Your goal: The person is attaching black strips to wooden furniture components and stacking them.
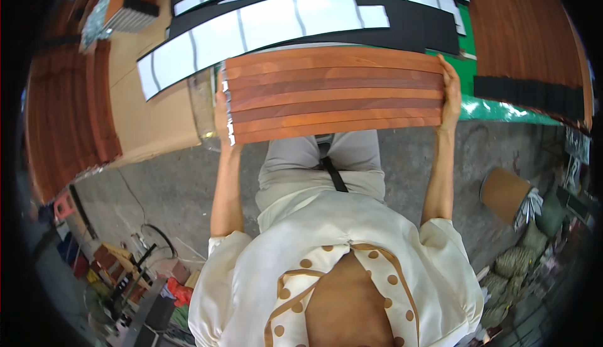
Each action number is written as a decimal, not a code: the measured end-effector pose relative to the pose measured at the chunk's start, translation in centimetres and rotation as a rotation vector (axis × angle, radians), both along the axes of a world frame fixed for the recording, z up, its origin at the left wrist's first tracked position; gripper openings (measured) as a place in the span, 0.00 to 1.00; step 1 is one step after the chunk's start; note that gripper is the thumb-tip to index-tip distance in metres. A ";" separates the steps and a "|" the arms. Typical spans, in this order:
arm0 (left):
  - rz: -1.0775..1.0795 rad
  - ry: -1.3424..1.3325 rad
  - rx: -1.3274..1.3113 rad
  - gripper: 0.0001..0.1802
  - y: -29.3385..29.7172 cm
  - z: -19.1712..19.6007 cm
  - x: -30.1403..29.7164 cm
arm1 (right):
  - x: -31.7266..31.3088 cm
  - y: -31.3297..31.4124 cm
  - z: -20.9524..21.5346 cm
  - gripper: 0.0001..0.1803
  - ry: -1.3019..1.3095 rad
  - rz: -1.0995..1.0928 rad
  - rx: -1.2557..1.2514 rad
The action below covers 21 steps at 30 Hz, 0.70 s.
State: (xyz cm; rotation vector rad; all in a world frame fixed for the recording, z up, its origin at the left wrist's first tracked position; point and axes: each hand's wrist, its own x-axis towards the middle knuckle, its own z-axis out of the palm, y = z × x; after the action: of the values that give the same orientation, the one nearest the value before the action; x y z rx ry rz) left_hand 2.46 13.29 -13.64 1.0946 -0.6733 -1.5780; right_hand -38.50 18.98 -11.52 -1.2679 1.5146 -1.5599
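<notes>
Head view: left hand (220, 111) at 10 o'clock and right hand (451, 92) at 2 o'clock grip opposite ends of a striped red-brown panel (336, 95), held between them near 12 o'clock. White strip (270, 25) lies beyond, toward 11 o'clock.

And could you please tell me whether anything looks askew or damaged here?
The wood-grain bundle has an uneven, silvery left end, unlike its right; I cannot tell whether that's damage. The nearest white strip slants, lower at left.
</notes>
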 end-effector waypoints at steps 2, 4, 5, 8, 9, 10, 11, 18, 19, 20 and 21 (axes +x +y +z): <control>0.077 0.020 -0.157 0.31 -0.3 0.7 -1.6 | 0.6 0.2 0.6 0.33 -0.200 -0.041 0.025; 0.038 -0.092 -0.176 0.31 0.3 2.1 -1.3 | 0.6 0.5 0.9 0.31 -0.131 -0.015 0.013; -0.021 -0.192 -0.187 0.32 0.4 2.8 -1.3 | 0.6 0.5 1.0 0.31 -0.134 0.000 0.007; -0.065 -0.101 -0.289 0.32 0.5 4.4 -1.1 | 0.9 0.7 1.8 0.29 -0.153 0.014 -0.043; -0.059 -0.107 -0.287 0.32 0.7 4.4 -1.1 | 0.9 0.7 2.3 0.29 -0.178 0.000 -0.037; -0.068 -0.064 -0.297 0.32 0.7 4.4 -1.2 | 0.9 0.7 2.8 0.29 -0.199 -0.020 -0.034; -0.077 -0.020 -0.306 0.32 0.7 4.5 -1.2 | 0.8 0.6 2.8 0.29 -0.174 -0.017 -0.021; -0.117 -0.210 -0.301 0.28 -0.7 1.1 -0.7 | 0.3 0.3 0.2 0.26 -0.332 -0.016 0.032; -0.119 -0.210 -0.312 0.28 -0.6 1.4 -0.8 | 0.4 0.3 0.5 0.26 -0.332 -0.018 0.021; -0.112 -0.223 -0.276 0.30 -0.3 1.7 -0.9 | 0.5 0.3 0.7 0.27 -0.293 -0.012 0.034; -0.103 -0.236 -0.244 0.31 0.0 2.0 -0.8 | 0.6 0.2 1.0 0.28 -0.255 -0.006 0.045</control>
State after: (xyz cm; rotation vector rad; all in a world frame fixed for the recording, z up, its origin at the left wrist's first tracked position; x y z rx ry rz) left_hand 1.61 13.32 -11.60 1.0852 -1.0669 -1.4190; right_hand -37.91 19.20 -10.52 -0.9973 1.3830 -1.6136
